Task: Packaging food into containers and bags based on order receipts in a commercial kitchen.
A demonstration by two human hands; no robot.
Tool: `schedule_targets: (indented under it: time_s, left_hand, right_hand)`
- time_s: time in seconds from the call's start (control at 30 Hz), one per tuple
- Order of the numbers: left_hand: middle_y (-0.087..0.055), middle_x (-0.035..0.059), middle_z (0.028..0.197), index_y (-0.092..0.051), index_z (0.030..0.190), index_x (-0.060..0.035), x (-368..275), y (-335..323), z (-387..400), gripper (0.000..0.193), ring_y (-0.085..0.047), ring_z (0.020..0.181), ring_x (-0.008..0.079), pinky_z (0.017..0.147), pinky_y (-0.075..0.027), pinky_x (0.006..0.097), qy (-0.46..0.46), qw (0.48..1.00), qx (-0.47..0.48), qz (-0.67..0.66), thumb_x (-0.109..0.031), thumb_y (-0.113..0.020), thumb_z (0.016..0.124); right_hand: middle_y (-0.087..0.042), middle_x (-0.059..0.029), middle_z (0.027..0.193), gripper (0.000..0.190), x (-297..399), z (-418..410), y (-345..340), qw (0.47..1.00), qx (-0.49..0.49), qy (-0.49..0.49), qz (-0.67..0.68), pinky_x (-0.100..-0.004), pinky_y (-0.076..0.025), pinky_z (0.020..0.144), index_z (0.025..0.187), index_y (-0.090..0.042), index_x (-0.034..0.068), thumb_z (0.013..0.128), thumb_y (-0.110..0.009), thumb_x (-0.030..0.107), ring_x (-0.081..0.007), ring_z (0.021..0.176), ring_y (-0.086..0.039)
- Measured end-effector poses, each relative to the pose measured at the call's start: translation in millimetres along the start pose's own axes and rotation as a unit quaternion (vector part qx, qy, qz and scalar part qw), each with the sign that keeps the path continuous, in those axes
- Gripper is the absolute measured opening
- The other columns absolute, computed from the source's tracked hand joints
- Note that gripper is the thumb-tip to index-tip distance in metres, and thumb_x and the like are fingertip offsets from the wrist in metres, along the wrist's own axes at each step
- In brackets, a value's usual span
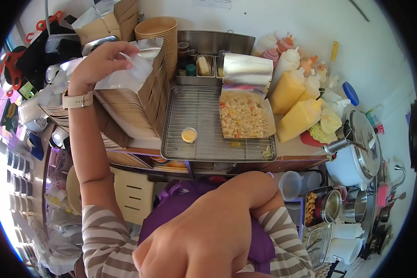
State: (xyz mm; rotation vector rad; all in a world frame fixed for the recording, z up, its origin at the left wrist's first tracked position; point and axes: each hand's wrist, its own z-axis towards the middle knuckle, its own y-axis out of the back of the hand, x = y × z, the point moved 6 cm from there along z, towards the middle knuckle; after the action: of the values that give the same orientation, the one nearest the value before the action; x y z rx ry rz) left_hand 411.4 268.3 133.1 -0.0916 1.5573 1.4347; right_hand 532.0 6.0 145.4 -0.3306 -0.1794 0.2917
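My left hand (102, 64), with a watch on its wrist, is over a tall stack of folded kraft paper boxes (149, 93). Its thumb and fingers pinch a translucent plastic piece (141, 69) above the stack's top. Close to the camera, my right hand (198, 236) is large in view, its fingertips cut off by the lower edge. A wire rack tray (201, 114) lies on the counter before me. On its right side, an open foil-lined paper box (270, 120) holds fried rice (243, 118). A small cup of pale yellow sauce (189, 135) stands on the rack's left half.
Squeeze bottles of yellow sauce (288, 87) crowd the counter right of the tray. Stacked paper bowls (156, 31) stand behind the boxes. Metal condiment pans (205, 66) sit at the back. A lidded white cooker (351, 166) stands at the right, with a lettuce head (325, 130) nearby.
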Motion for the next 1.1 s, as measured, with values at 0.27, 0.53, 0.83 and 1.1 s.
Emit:
schedule_targets:
  time_s: [0.27,0.53,0.83,1.1]
  left_hand:
    - [-0.055,0.0040,0.101,-0.050,0.114,-0.0001,-1.3,33.9,-12.2,0.038,-0.050,0.085,0.0096,0.078,-0.039,0.0221,-0.008,0.991,-0.133,0.017,-0.006,-0.055,0.077]
    - [-0.049,0.0184,0.110,-0.039,0.111,0.0087,-65.0,3.4,-37.6,0.035,-0.049,0.104,0.0284,0.094,-0.037,0.0352,-0.244,0.841,-0.312,-0.369,-0.006,-0.048,0.081]
    - [-0.045,0.0174,0.114,-0.040,0.110,0.0025,-38.7,-148.2,-8.1,0.043,-0.045,0.112,0.0299,0.091,-0.043,0.0353,-0.076,0.757,-0.123,-0.637,0.015,-0.051,0.070]
    - [-0.053,0.0125,0.101,-0.042,0.101,-0.0010,-27.3,-229.1,9.5,0.040,-0.052,0.100,0.0177,0.082,-0.045,0.0248,-0.046,0.808,-0.115,-0.576,0.013,-0.059,0.068]
  right_hand:
    - [-0.047,-0.0082,0.077,0.026,-2.0,-15.0,-4.3,0.974,0.106,-0.149,-0.136,-0.0363,-0.034,0.060,0.073,-0.045,0.009,0.084,-0.049,0.032,-0.0249,0.061,-0.045]
    - [-0.049,-0.0095,0.077,0.022,11.6,-9.4,-8.7,0.978,0.075,-0.037,-0.191,-0.0328,-0.038,0.058,0.083,-0.047,0.003,0.086,-0.045,0.025,-0.0241,0.062,-0.048]
    - [-0.051,-0.0105,0.093,0.033,272.1,-139.7,19.9,0.032,-0.353,0.177,-0.918,-0.0323,-0.038,0.078,0.092,-0.052,0.002,0.064,-0.069,0.006,-0.0223,0.087,-0.048]
    - [-0.044,-0.0165,0.112,0.087,370.5,-246.0,77.2,0.069,-0.481,-0.014,-0.874,-0.0401,-0.035,0.089,0.118,-0.033,-0.001,0.050,-0.081,0.023,-0.0303,0.106,-0.043]
